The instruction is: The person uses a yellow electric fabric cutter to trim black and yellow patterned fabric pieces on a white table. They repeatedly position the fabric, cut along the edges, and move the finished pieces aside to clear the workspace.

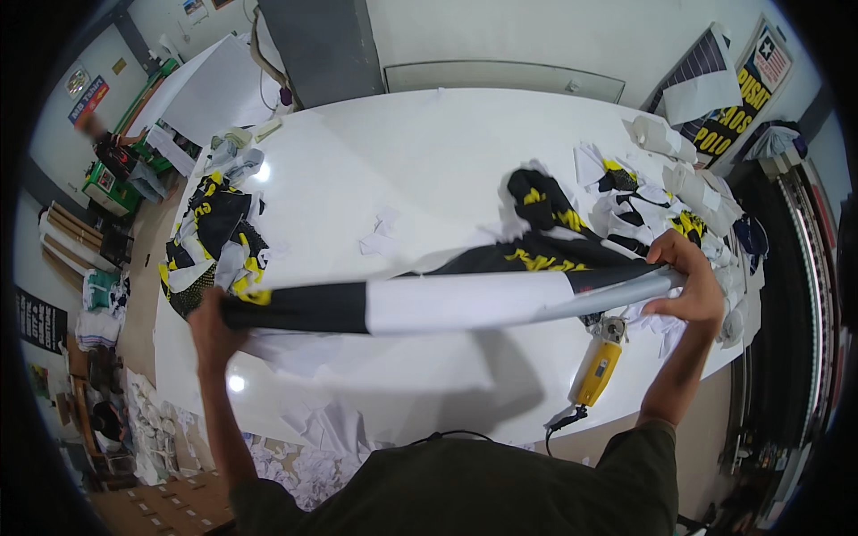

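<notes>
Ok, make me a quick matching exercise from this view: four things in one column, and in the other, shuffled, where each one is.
Things
1. Strip
2. Tool
3. Rolls
4. Pillar

Places
A. Beyond the far edge of the table
B. Stretched between the left hand and right hand
C. Along the table's right end
D. On the table by its near edge, with a cord

Pairs: 1-B, 2-D, 3-C, 4-A
</notes>
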